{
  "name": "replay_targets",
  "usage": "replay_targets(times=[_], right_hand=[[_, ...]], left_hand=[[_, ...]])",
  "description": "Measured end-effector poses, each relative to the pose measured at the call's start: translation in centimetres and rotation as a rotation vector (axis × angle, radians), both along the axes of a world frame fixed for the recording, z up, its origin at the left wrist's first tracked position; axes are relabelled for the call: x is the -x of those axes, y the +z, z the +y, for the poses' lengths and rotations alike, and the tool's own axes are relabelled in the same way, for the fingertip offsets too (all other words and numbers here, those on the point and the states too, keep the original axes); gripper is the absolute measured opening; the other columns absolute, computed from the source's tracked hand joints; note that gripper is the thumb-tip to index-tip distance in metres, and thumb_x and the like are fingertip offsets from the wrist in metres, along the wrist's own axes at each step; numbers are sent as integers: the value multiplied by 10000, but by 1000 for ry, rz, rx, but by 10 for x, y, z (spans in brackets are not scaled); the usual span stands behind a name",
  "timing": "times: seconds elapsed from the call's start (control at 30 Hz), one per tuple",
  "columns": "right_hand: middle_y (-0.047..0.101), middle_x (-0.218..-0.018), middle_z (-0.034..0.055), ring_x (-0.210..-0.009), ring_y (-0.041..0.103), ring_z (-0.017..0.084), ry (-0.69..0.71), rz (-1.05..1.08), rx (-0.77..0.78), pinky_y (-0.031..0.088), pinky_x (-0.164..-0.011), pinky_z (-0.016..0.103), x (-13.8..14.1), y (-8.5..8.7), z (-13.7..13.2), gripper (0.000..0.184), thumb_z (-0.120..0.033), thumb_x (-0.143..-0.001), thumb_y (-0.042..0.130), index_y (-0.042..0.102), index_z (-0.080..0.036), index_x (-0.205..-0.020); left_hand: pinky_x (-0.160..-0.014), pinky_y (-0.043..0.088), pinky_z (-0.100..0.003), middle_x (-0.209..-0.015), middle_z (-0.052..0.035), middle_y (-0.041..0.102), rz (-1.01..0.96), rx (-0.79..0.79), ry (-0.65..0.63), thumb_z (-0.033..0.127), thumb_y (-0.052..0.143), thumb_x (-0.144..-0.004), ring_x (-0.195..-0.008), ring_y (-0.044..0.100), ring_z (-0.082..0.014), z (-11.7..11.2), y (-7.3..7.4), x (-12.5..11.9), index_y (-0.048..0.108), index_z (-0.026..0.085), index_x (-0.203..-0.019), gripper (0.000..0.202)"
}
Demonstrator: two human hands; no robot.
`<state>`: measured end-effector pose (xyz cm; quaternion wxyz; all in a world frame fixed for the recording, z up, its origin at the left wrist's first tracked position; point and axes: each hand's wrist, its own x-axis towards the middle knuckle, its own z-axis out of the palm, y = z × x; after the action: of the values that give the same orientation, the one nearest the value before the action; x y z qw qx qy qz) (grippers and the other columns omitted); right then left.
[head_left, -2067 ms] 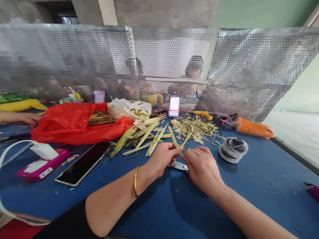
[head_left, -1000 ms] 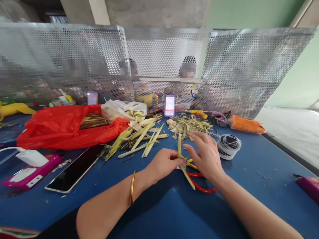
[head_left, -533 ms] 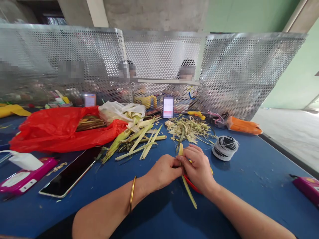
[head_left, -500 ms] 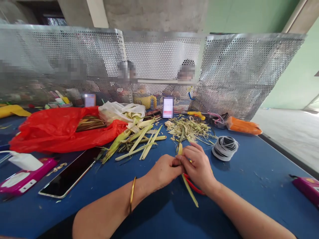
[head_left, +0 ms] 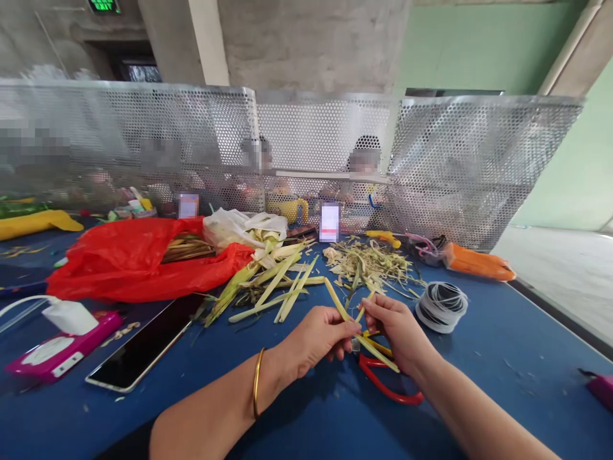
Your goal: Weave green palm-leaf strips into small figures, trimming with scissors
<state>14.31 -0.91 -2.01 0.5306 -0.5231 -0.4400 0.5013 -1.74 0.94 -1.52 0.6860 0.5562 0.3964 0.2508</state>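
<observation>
A pale green husk strip [head_left: 338,300] is pinched between the thumb and fingers of my left hand [head_left: 318,335]. Its lower end slants down to the right past my fingers. My right hand [head_left: 395,329], just beside, pinches the tip of a second narrow leaf piece that meets the strip near my left thumb. Under the hands lies a tool with a red looped handle [head_left: 390,390] and a yellow part [head_left: 376,345]; its working end is hidden. Beyond the fingertips is a heap of shredded husk scraps [head_left: 373,265]. Loose strips [head_left: 292,294] lie to the left.
A spool of grey-white cord [head_left: 441,308] stands right of my right hand. On the left are a red plastic bag [head_left: 124,262], a black-screened phone [head_left: 143,345] and a purple power strip [head_left: 62,348]. A perforated metal screen [head_left: 325,134] closes the table's back, with people behind it.
My hands were close together and are now slightly apart. The right hand has shifted right, uncovering the strip and the red handle. The view has tilted up a little.
</observation>
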Motion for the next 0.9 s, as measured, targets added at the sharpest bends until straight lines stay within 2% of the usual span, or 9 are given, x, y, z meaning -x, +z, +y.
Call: replay_targets(times=[0.1,0.2,0.27,0.33,0.43,0.5,0.67,0.77,0.9], right_hand=[[565,-560,-8,-555,515,140,-63,-207,-123,415,-597,281,-4,4,0,352,-495,-740,645,552,-189,-594],[674,-794,43,-785,597,200,-307,-559,-400,426,-754,322,-10,14,-6,247,-422,-835,560,641,-190,-817],[668,-833,40,-829,588,200,-456,-771,-601,401,-791,325,-10,22,-13,208,-379,-875,529,635,-204,-840],[636,-738,18,-750,570,181,-384,-932,-683,383,-750,308,-5,25,-20,245,-363,-900,510,613,-211,-738],[636,-727,6,-704,562,168,-33,-1003,-500,371,-658,273,9,16,-24,261,-382,-904,517,619,-220,-727],[625,-705,1,-663,543,160,104,-964,-340,363,-606,258,18,6,-23,263,-384,-892,525,588,-214,-703],[440,-563,-33,-557,398,128,143,-858,-293,316,-533,241,26,-5,-22,352,-343,-892,447,365,-215,-575],[418,-579,-35,-567,378,124,171,-831,-299,309,-532,236,23,1,-24,336,-332,-880,448,348,-213,-582],[475,-612,-23,-593,422,133,144,-793,-258,320,-556,241,18,5,-25,324,-360,-905,418,408,-211,-618]], left_hand=[[-465,379,-201,-557,-1,608,-71,70,51,393,724,-704,-459,543,-90,0,0,0,643,126,-728,280],[-581,469,-228,-697,-63,696,-158,153,170,412,706,-742,-610,645,-135,4,2,3,675,115,-825,310],[-698,503,-254,-835,-101,731,-235,192,213,379,703,-754,-750,683,-163,8,5,6,685,116,-866,286],[-780,502,-262,-914,-109,737,-313,182,238,281,742,-710,-845,684,-176,10,7,6,695,117,-865,230],[-805,494,-269,-882,-98,737,-356,130,267,198,765,-644,-853,673,-183,12,7,5,711,105,-812,199],[-781,491,-279,-817,-94,730,-329,124,250,237,757,-652,-800,668,-186,11,5,2,714,96,-771,190],[-712,472,-276,-773,-65,717,-312,102,309,246,771,-621,-761,651,-182,6,-2,-3,687,129,-835,258],[-726,459,-267,-810,-50,721,-325,46,308,232,759,-629,-833,654,-188,5,-1,-3,663,153,-895,293],[-792,464,-285,-894,-57,731,-333,13,167,180,704,-672,-958,648,-208,9,10,4,665,167,-1034,364]])
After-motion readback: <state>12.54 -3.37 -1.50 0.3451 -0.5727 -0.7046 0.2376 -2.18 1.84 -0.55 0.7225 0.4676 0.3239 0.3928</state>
